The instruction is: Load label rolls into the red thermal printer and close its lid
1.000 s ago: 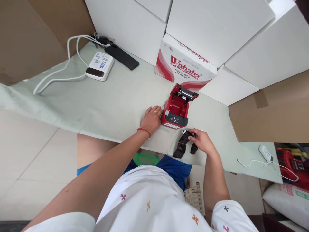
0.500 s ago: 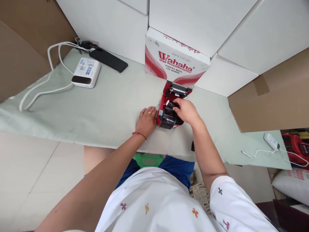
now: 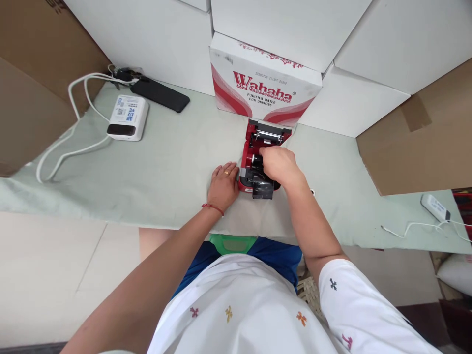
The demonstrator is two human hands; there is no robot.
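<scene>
A small red and black machine, which looks like a label printer, stands on the cloth with its lid raised. Inside lies a roll of black ribbon on a white core, and a strip of shiny black film hangs over the front edge. My right hand reaches into the machine with fingers curled at the roll's right end; its fingertips are partly hidden. Flat on the cloth, my left hand rests with its fingertips against the machine's left side.
Behind the machine stands a Wahaha carton against white boxes. To the left lie a white device with a cable and a black phone-like slab. A second white device sits far right, below a brown cardboard panel.
The roll and film have shifted slightly right and sit straighter in the machine. My right hand has moved left and slightly up over the roll. My left hand stays put. The view has shifted slightly.
</scene>
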